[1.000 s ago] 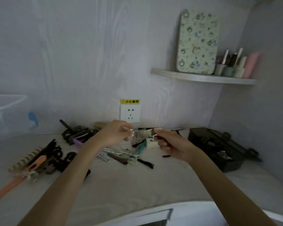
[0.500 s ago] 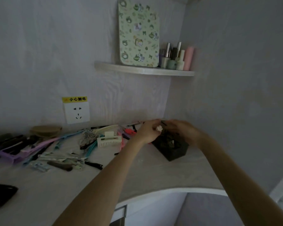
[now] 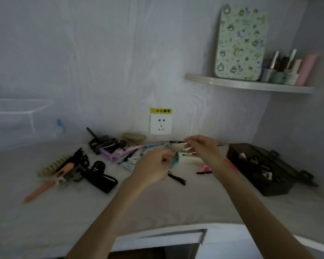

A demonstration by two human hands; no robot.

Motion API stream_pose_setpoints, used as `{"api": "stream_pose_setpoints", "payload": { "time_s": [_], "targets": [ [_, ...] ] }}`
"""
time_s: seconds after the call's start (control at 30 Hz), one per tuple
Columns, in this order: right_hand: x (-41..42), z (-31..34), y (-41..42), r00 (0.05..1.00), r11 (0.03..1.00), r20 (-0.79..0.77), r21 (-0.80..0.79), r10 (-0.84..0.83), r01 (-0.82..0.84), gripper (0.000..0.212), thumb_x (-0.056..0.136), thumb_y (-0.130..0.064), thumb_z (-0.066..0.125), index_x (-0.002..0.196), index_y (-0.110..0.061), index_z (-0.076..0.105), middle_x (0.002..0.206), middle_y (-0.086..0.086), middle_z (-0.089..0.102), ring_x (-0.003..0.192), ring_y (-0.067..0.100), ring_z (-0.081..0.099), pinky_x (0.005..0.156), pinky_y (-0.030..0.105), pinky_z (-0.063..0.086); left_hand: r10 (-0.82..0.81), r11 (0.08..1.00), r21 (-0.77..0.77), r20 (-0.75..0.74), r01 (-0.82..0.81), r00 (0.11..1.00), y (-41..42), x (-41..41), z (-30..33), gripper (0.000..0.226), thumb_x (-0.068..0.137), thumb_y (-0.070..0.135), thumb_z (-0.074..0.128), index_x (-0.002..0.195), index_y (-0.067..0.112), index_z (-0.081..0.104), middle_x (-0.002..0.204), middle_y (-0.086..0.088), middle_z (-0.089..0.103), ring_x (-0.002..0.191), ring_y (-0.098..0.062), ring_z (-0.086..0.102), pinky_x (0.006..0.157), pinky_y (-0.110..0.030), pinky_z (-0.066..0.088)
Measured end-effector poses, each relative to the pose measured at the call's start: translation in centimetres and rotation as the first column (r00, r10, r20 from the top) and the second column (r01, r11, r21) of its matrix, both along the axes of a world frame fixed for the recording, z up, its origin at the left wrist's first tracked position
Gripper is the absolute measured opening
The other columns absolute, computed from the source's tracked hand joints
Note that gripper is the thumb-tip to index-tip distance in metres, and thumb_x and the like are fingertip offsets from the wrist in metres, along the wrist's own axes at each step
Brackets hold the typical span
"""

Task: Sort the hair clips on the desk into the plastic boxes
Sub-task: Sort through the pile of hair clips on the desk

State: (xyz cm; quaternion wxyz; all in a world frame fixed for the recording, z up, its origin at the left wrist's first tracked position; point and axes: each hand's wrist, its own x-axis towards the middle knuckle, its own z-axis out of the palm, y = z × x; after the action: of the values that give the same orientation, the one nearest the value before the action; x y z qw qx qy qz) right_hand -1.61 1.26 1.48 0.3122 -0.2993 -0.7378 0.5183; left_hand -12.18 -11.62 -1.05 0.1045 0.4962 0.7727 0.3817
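Hair clips lie scattered on the pale desk (image 3: 176, 206). Among them are a purple clip (image 3: 108, 153), black clips (image 3: 101, 176), a long orange clip (image 3: 43, 187) and a black pin (image 3: 177, 180). My left hand (image 3: 153, 166) hovers over the middle of the pile with curled fingers, next to a teal clip (image 3: 175, 161); blur hides whether it holds anything. My right hand (image 3: 202, 149) is just right of it, fingers apart above a cream clip (image 3: 180, 146). A dark plastic box (image 3: 273, 189) stands open at the right with small clips inside.
A clear plastic box (image 3: 17, 116) sits at the far left against the wall. A wall socket (image 3: 160, 124) is behind the pile. A corner shelf (image 3: 251, 85) above the dark box carries a patterned board and small bottles. The desk's curved front edge (image 3: 166, 230) is near me.
Both hands were over the dark box half a second ago. They have moved back left to the clip pile, and my view has swung left with them.
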Motion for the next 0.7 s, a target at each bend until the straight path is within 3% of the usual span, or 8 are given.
{"api": "stream_pose_setpoints", "payload": {
  "time_s": [0.07, 0.17, 0.3, 0.37, 0.43, 0.53, 0.6, 0.7],
  "targets": [
    [-4.1, -0.4, -4.1, 0.987, 0.987, 0.063, 0.04, 0.151, -0.153, 0.016, 0.091, -0.009, 0.052, 0.094, -0.01, 0.068, 0.075, -0.002, 0.066, 0.067, 0.011, 0.062, 0.067, 0.021, 0.05, 0.199, 0.979, 0.057, -0.078, -0.195, 0.977, -4.9, -2.3, -0.1, 0.025, 0.09, 0.017, 0.052, 0.108, 0.025, 0.067, 0.11, 0.007, 0.069, 0.095, -0.01, 0.065, 0.087, -0.028, 0.051],
    [-7.8, -0.9, -9.0, 0.947, 0.932, 0.125, 0.179, 0.295, -0.314, 0.013, 0.089, -0.016, 0.057, 0.098, -0.012, 0.067, 0.087, 0.0, 0.069, 0.074, 0.009, 0.062, 0.066, 0.012, 0.047, 0.395, 0.919, 0.069, -0.195, -0.389, 0.898, -10.1, -4.1, -0.2, 0.021, 0.093, 0.025, 0.05, 0.104, 0.032, 0.067, 0.104, 0.007, 0.07, 0.091, -0.015, 0.066, 0.081, -0.033, 0.054],
    [-12.2, -2.3, -15.6, 0.82, 0.744, 0.374, 0.365, 0.434, -0.56, 0.053, 0.08, -0.04, 0.068, 0.127, -0.022, 0.052, 0.125, -0.001, 0.057, 0.114, 0.014, 0.054, 0.093, 0.027, 0.046, 0.655, 0.753, 0.118, -0.241, -0.648, 0.717, -17.8, -7.8, -1.5, 0.022, 0.088, 0.021, 0.055, 0.102, 0.035, 0.066, 0.104, 0.01, 0.069, 0.098, -0.016, 0.063, 0.079, -0.03, 0.048],
    [-13.1, -3.1, -16.9, 0.775, 0.628, 0.495, 0.471, 0.393, -0.619, 0.056, 0.081, -0.039, 0.067, 0.131, -0.025, 0.047, 0.135, -0.001, 0.05, 0.128, 0.015, 0.044, 0.102, 0.031, 0.04, 0.656, 0.741, 0.037, -0.255, -0.67, 0.711, -19.8, -9.2, -2.2, 0.02, 0.088, 0.026, 0.058, 0.105, 0.035, 0.065, 0.106, 0.01, 0.067, 0.104, -0.018, 0.06, 0.078, -0.03, 0.046],
    [-13.4, -3.1, -16.7, 0.794, 0.586, 0.513, 0.55, 0.325, -0.595, 0.038, 0.085, -0.032, 0.064, 0.121, -0.025, 0.056, 0.12, -0.002, 0.059, 0.119, 0.017, 0.052, 0.089, 0.026, 0.043, 0.623, 0.754, -0.039, -0.273, -0.656, 0.733, -20.7, -10.1, -2.4, 0.019, 0.084, 0.031, 0.062, 0.102, 0.035, 0.066, 0.102, 0.007, 0.068, 0.102, -0.02, 0.061, 0.075, -0.03, 0.045],
    [-13.3, -2.5, -15.0, 0.804, 0.653, 0.519, 0.507, 0.289, -0.562, 0.021, 0.085, -0.023, 0.062, 0.105, -0.021, 0.067, 0.104, -0.001, 0.064, 0.1, 0.018, 0.061, 0.081, 0.027, 0.048, 0.557, 0.801, -0.094, -0.245, -0.591, 0.794, -22.0, -11.2, -2.5, 0.03, 0.076, 0.029, 0.07, 0.105, 0.035, 0.067, 0.105, 0.008, 0.068, 0.101, -0.016, 0.061, 0.076, -0.026, 0.043],
    [-12.9, -1.8, -13.3, 0.735, 0.665, 0.618, 0.427, 0.28, -0.613, 0.019, 0.087, -0.022, 0.06, 0.104, -0.019, 0.068, 0.101, 0.0, 0.065, 0.096, 0.019, 0.063, 0.079, 0.026, 0.048, 0.498, 0.843, -0.123, -0.188, -0.523, 0.847, -22.8, -11.8, -2.3, 0.036, 0.071, 0.028, 0.075, 0.105, 0.035, 0.068, 0.1, 0.013, 0.065, 0.097, -0.011, 0.06, 0.072, -0.02, 0.04],
    [-12.3, -0.8, -11.4, 0.611, 0.649, 0.766, 0.365, 0.197, -0.668, 0.023, 0.089, -0.026, 0.057, 0.108, -0.017, 0.067, 0.113, 0.004, 0.065, 0.102, 0.02, 0.06, 0.09, 0.032, 0.047, 0.432, 0.884, -0.138, -0.128, -0.447, 0.893, -24.0, -12.4, -2.1, 0.03, 0.069, 0.032, 0.078, 0.096, 0.04, 0.069, 0.087, 0.022, 0.063, 0.083, 0.003, 0.059, 0.064, -0.01, 0.039]
  ]
}}
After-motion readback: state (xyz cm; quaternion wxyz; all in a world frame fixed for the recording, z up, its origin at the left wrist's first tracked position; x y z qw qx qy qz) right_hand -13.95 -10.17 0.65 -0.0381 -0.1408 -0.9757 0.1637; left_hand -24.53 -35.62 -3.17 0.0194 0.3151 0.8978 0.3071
